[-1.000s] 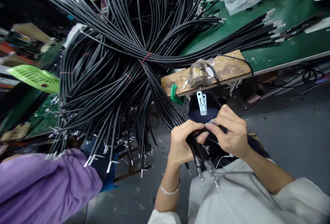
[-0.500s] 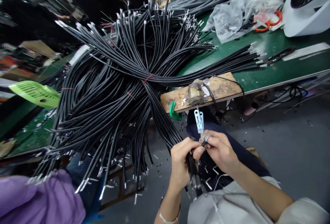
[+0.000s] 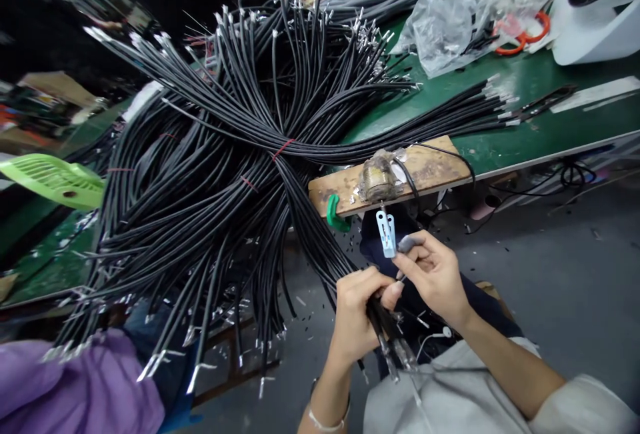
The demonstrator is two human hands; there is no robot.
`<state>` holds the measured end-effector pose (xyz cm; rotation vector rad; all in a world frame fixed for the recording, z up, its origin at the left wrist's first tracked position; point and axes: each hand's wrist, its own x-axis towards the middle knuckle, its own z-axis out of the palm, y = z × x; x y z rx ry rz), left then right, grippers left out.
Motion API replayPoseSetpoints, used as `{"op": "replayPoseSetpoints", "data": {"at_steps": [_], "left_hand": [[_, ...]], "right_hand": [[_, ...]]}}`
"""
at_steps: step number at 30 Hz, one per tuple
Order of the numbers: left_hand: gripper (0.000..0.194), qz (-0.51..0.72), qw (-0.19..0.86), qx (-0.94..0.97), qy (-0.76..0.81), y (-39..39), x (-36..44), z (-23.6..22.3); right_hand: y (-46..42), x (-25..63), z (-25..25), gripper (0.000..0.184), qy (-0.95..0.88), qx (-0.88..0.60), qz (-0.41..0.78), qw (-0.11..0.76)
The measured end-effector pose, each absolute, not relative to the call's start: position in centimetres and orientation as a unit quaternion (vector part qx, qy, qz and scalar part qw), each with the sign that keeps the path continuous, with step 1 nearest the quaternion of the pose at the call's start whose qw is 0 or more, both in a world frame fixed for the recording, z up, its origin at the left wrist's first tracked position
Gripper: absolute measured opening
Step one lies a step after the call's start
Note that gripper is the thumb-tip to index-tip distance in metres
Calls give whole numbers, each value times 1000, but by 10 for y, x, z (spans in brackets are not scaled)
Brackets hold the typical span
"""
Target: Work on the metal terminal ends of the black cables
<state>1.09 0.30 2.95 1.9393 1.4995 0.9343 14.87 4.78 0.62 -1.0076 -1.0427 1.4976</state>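
Note:
My left hand (image 3: 357, 314) is closed around a bundle of black cables (image 3: 320, 241), its thumb and forefinger pinching one cable near its end. The cable ends (image 3: 397, 351) hang below that hand, over my lap. Just to the right, my right hand (image 3: 435, 274) has its fingers curled together, with something grey at a fingertip; what it pinches is too small to make out. A light-blue clothes peg (image 3: 386, 234) hangs right by those fingertips, on the shaft of a small motor (image 3: 379, 179) fixed to a wooden board (image 3: 435, 166).
A large heap of tied black cables (image 3: 200, 154) spreads over the green table (image 3: 545, 97). A green clamp (image 3: 337, 214) grips the board. Orange-handled scissors (image 3: 525, 37), plastic bags (image 3: 445, 34) and a white fan (image 3: 600, 14) stand behind. A person in purple (image 3: 95, 387) sits at left.
My right hand has moved up slightly, away from my left hand and closer to the clothes peg. The left hand keeps its grip on the cables. The whole view has shifted a little.

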Motion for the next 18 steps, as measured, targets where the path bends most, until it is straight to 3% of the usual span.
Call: {"op": "replayPoseSetpoints", "data": {"at_steps": [4,6,10,14,18], "left_hand": [[13,381,258,684,565,2,13,27],[7,411,252,669,566,2,15,26],[6,442,232,652,570,4,19,23],[9,443,212,647,583,6,24,22],[11,442,190,651,587,8,28,19]], "right_hand": [[50,163,5,6,-454,-487,479,571],[43,172,6,13,-498,-498,433,563],[27,176,8,22,-587,-481,437,483],[26,172,8,19,-591,-502,418,473],[31,173,9,30,-608,-503,410,457]]}}
